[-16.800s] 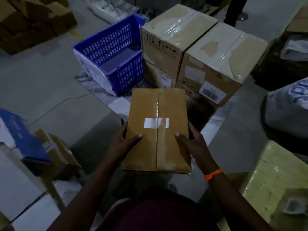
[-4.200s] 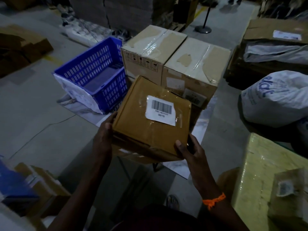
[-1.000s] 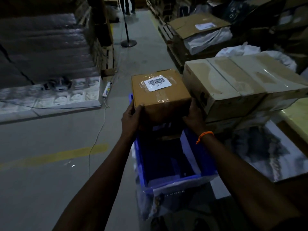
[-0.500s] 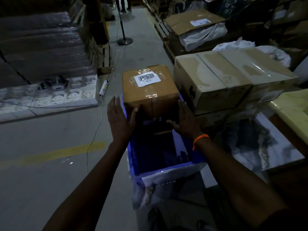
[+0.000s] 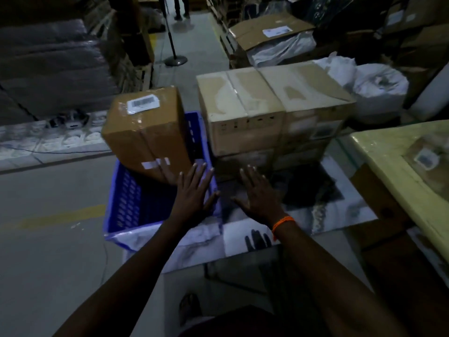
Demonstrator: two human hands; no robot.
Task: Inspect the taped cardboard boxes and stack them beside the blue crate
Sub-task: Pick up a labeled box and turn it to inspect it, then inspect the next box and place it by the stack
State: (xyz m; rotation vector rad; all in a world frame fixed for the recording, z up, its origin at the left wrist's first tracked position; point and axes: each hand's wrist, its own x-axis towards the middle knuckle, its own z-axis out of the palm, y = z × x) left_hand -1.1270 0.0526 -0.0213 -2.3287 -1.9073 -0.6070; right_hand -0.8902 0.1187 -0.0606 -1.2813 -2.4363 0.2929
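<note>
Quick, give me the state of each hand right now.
Left hand: open, fingers spread, gripping nothing.
Right hand: open, fingers spread, gripping nothing.

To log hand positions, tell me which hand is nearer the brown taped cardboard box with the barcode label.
Left. The left hand spreads open at the lower corner of the brown taped cardboard box; the right hand is farther right, apart from it.

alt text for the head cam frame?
A taped brown cardboard box leans tilted over the far end of a blue crate, with the person's open left hand and right hand spread before it. Larger pale boxes stand stacked right of the crate.
</note>
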